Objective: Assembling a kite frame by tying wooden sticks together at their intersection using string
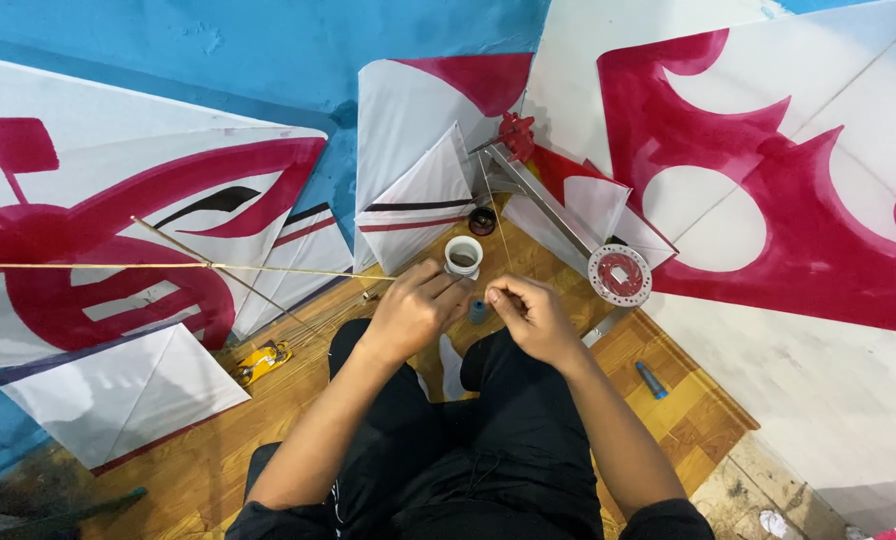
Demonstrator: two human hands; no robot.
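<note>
My left hand [414, 308] is closed around the end of a thin bamboo stick [168, 267] that reaches far to the left; a second thin stick [183, 250] crosses it. My right hand [530, 312] pinches a fine thread [498, 225] that runs up toward the red spool stand [516, 135]. Between my hands, on the wooden floor, stand a white cup [463, 256] and a small blue thread spool [477, 311]. I sit cross-legged in black trousers.
White kites with red and black painted shapes [118, 240] lean against the blue wall and lie all around. A round red-and-white reel [619, 274], a blue tube [652, 380], a yellow tool [261, 362] and a dark tape roll [482, 221] lie on the floor.
</note>
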